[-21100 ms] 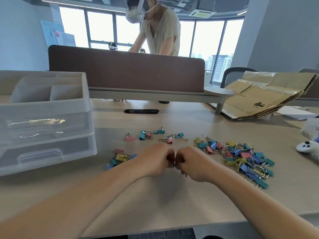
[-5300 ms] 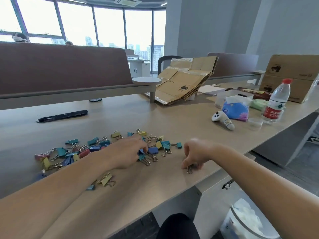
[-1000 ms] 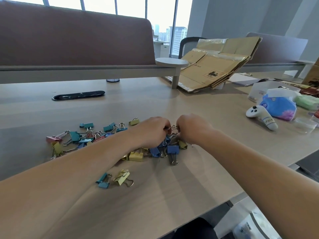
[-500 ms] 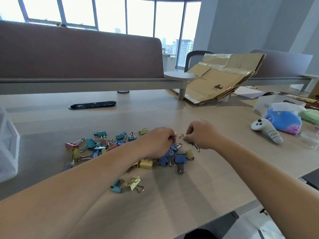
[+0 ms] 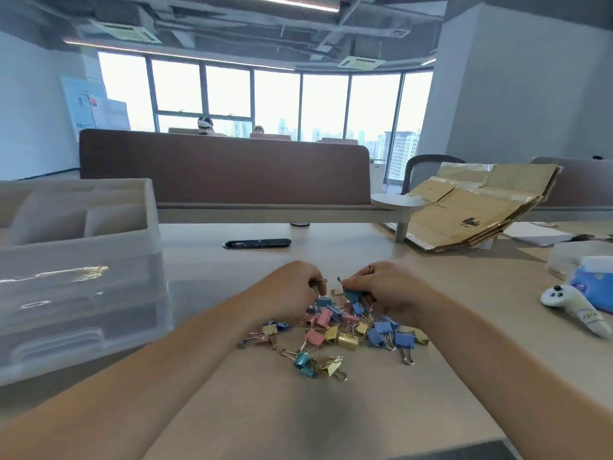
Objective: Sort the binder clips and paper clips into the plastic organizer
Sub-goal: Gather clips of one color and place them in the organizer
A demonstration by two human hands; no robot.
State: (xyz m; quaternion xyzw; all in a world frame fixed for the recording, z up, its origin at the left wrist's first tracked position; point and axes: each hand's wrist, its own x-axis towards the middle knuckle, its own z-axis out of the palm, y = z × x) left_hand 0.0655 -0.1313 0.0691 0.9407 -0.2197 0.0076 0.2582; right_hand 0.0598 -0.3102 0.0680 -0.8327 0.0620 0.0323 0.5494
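Nearest, two stray binder clips (image 5: 318, 365) lie at 6 o'clock of the main clip pile (image 5: 341, 330) on the desk (image 5: 298, 419). At the pile's 12, the L hand (image 5: 292, 288) pinches a wire handle (image 5: 319, 283) w/ curled fingers, and the R hand (image 5: 389, 292) grips a teal clip (image 5: 351, 294). Prob. untangling, so ease the handles apart gently w/o dragging the heap. The plastic organizer (image 5: 99, 260) sits at 9 o'clock, well apart, contents unclear.

Both arms are bare, the left forearm (image 5: 149, 376) at the lower left of the frame and the right forearm (image 5: 504, 356) at the lower right, as are the left hand (image 5: 292, 288) and right hand (image 5: 393, 290).
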